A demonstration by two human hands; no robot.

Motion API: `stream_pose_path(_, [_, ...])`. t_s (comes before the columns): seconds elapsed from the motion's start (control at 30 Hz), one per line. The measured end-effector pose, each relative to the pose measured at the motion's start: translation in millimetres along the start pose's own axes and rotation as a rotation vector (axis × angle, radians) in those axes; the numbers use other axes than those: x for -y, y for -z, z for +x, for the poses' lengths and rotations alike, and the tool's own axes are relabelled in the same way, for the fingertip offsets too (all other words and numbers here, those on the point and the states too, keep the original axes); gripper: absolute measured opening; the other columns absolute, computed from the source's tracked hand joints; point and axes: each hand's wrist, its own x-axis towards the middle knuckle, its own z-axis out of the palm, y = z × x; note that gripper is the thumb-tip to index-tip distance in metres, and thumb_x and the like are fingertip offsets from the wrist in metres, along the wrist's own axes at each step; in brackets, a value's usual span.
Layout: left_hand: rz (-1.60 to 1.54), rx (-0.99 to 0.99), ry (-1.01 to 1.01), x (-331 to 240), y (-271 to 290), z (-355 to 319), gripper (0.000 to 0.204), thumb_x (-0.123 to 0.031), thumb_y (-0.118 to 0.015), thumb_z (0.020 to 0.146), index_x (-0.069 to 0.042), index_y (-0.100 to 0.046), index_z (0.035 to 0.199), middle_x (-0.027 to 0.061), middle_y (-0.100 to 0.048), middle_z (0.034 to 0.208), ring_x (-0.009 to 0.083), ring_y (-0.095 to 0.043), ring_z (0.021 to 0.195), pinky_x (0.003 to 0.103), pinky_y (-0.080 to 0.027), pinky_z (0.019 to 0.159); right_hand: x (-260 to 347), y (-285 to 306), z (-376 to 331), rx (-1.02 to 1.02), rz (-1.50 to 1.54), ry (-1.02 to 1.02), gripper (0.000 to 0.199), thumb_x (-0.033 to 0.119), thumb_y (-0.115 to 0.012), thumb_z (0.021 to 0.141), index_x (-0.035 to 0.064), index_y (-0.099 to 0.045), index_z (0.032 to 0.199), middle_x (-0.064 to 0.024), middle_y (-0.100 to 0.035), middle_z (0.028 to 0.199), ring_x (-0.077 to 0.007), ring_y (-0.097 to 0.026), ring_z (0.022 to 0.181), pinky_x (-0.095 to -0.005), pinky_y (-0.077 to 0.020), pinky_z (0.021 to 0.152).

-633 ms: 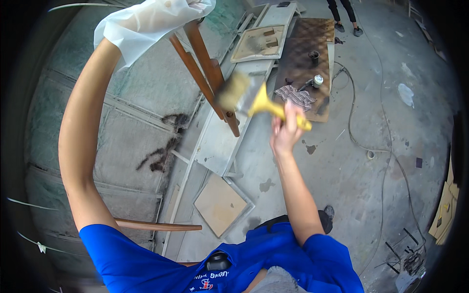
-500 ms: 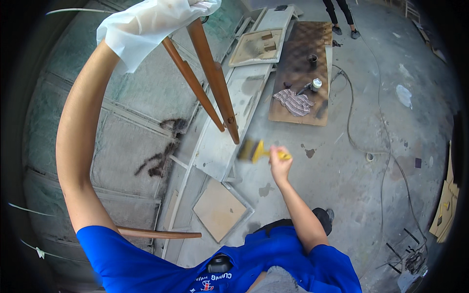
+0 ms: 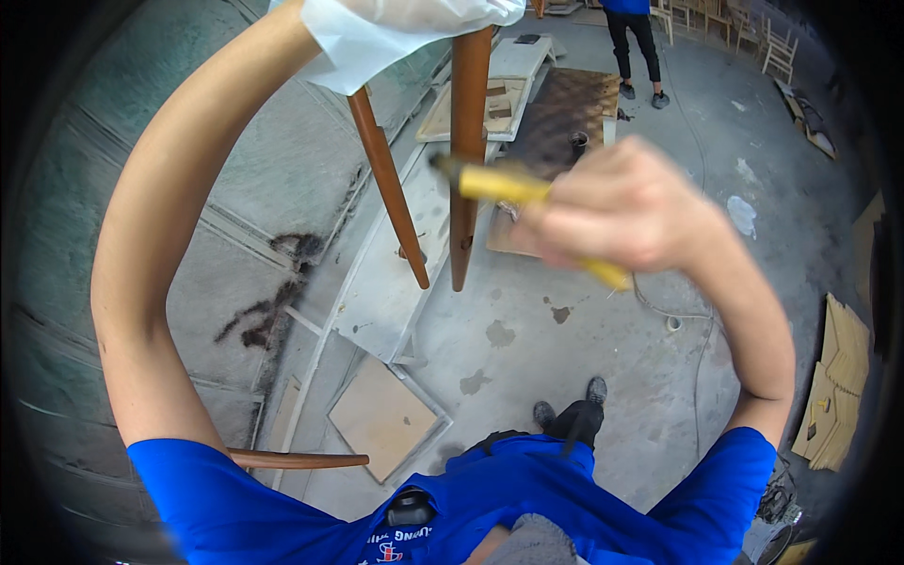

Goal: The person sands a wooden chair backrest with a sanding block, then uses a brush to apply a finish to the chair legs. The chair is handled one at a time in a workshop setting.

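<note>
Covered by a translucent plastic glove, my left hand (image 3: 414,28) is raised at the top edge and grips the top of a reddish-brown wooden furniture piece; its fingertips are cut off by the frame. Two tapered legs of the piece hang down, a nearer leg (image 3: 468,141) and a thinner leg (image 3: 388,188). My bare right hand (image 3: 621,207), blurred by motion, is closed around a yellow-handled paintbrush (image 3: 499,185). The brush's dark bristle end overlaps the nearer leg; contact cannot be made out.
Another wooden leg (image 3: 311,460) juts out by my left sleeve. Below lie a long pale bench (image 3: 377,292) and a square board (image 3: 386,419). Behind my right hand is a stained brown board (image 3: 589,94) with a dark cup (image 3: 578,141). A person (image 3: 633,42) stands beyond.
My right hand has lifted the paintbrush from low beside the leg ends to the nearer leg's upper part. The view has shifted; my left hand and the legs appear farther right.
</note>
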Motion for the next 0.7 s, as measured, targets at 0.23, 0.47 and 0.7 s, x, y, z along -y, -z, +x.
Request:
stream_pose_path(0.23, [0.128,-0.144,-0.02,-16.0,-4.6,-16.4,0.05,-0.051,-0.045,0.113,-0.008,-0.072,0.115,0.0125,-0.073,0.106,0.0271,-0.067,0.093,0.038,-0.054,0.087,46.2,-54.7,22.2,-0.005,-0.624,0.209,0.027,0.025,-0.072,0.078,-0.0001,-0.068,0.087,-0.0044,-0.061,0.067,-0.0124,-0.057,0.053,-0.0282,-0.0341,0.045])
stream_pose_path(0.47, [0.229,-0.092,0.047,-21.1,0.7,-12.8,0.049,-0.049,-0.039,0.114,-0.013,-0.071,0.121,0.0112,-0.075,0.112,0.0282,-0.069,0.1,0.037,-0.055,0.089,139.7,-274.5,-26.8,0.501,-0.038,-0.038,0.021,0.022,-0.07,0.087,0.0004,-0.068,0.085,-0.0062,-0.068,0.069,-0.0175,-0.066,0.054,-0.0331,-0.0472,0.046])
stream_pose_path(0.7, [0.367,0.03,0.064,3.9,15.0,19.1,0.044,-0.044,-0.038,0.113,-0.016,-0.067,0.129,0.0099,-0.07,0.127,0.0286,-0.067,0.112,0.035,-0.052,0.096,84.0,-326.3,-26.0,0.59,0.264,-0.294,0.016,0.018,-0.066,0.095,0.0055,-0.074,0.091,-0.0127,-0.077,0.078,-0.0318,-0.08,0.074,-0.0446,-0.0616,0.061])
